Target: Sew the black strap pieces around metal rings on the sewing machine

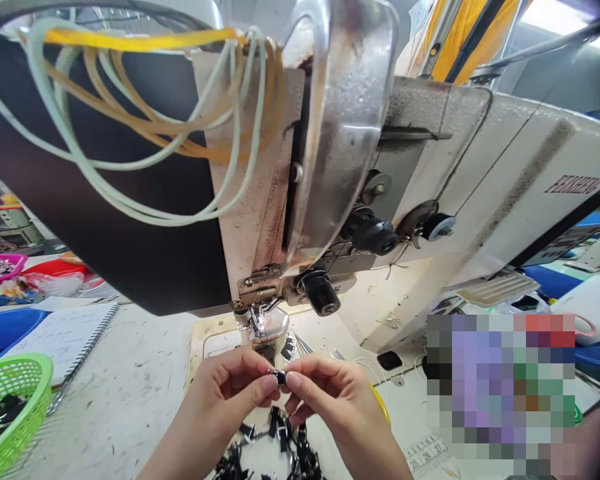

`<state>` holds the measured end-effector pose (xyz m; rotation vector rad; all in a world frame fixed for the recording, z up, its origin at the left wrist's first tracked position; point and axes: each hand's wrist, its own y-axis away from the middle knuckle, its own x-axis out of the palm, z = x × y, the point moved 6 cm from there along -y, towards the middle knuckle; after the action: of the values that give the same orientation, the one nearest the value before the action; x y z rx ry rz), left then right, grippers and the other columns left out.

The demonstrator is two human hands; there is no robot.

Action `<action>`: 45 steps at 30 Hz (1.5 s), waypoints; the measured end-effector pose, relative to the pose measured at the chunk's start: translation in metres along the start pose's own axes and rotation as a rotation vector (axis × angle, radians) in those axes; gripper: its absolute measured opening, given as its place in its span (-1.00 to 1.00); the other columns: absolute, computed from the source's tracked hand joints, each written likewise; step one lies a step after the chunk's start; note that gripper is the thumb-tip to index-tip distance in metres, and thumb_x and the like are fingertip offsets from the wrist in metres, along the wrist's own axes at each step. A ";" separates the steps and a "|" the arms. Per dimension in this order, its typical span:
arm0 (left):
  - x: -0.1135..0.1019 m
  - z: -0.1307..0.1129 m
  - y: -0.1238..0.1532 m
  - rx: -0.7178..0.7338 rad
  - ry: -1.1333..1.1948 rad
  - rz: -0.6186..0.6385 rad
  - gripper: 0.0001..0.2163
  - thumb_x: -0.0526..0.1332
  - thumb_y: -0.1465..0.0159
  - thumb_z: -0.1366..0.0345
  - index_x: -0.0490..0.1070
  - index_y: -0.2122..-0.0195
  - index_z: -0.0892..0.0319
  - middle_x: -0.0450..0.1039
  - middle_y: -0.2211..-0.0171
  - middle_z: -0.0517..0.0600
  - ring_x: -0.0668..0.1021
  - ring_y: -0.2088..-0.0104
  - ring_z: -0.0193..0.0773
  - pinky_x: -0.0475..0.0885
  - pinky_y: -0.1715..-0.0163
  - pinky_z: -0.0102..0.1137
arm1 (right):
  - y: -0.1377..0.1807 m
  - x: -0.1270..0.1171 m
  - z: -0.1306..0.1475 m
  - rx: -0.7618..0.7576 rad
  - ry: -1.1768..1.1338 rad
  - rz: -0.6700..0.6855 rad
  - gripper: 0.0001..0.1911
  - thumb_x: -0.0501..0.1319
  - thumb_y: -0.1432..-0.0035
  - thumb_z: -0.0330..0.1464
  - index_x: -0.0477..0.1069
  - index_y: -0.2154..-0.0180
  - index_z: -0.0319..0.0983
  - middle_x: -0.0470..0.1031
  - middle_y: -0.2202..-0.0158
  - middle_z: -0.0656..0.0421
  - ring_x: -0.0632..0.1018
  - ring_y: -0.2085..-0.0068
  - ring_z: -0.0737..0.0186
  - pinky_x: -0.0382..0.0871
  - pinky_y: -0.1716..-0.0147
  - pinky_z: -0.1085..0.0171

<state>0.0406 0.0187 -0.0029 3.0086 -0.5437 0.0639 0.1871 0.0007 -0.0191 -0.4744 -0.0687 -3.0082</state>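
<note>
Between the fingertips of both hands is a small black piece (280,378) with a bit of shiny metal on it; its exact kind is too small to make out. My left hand (235,387) pinches it from one side, and my right hand (325,393) pinches the other. A yellow band (380,404) shows at my right wrist. Under the hands lie several black fabric tabs with metal bits (300,447). Just beyond the fingertips is the presser foot area of a sewing machine (267,327).
At left stand a green basket (35,380) holding black pieces and a spiral notebook (75,333). Elastic loops (180,213) hang from the machine head. A printed ruler scale (427,453) lies at right, near a blurred-out patch. A pink basket (15,263) sits farther left.
</note>
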 end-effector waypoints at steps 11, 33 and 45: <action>-0.001 -0.002 0.000 0.026 0.011 0.004 -0.81 0.40 -0.19 0.20 0.50 0.41 0.22 0.50 0.49 -0.08 0.51 0.41 -0.33 0.41 0.37 -0.47 | 0.000 0.003 -0.001 0.024 0.022 0.051 -0.66 0.50 0.01 -0.12 0.61 0.38 -0.27 0.56 0.51 0.18 0.52 0.49 0.37 0.53 0.49 0.42; -0.010 -0.011 0.002 -0.011 0.046 -0.043 -0.81 0.45 -0.11 0.21 0.57 0.43 0.24 0.57 0.52 -0.02 0.55 0.46 -0.30 0.42 0.40 -0.46 | -0.013 0.020 0.009 -0.065 0.106 0.154 -0.57 0.36 -0.14 -0.03 0.48 0.40 -0.30 0.43 0.51 0.22 0.43 0.50 0.39 0.40 0.50 0.41; -0.023 0.010 -0.019 -0.194 0.454 -0.402 -0.72 0.56 0.09 0.27 0.47 0.59 0.26 0.45 0.61 -0.12 0.42 0.59 -0.49 0.36 0.56 -0.64 | -0.023 0.014 0.037 -0.724 0.664 -0.088 -0.83 0.19 -0.25 -0.38 0.57 0.20 -0.18 0.47 0.38 0.15 0.42 0.51 0.35 0.36 0.53 0.38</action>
<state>0.0264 0.0435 -0.0158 2.7176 0.0930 0.6053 0.1823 0.0248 0.0197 0.5241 1.0743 -3.0058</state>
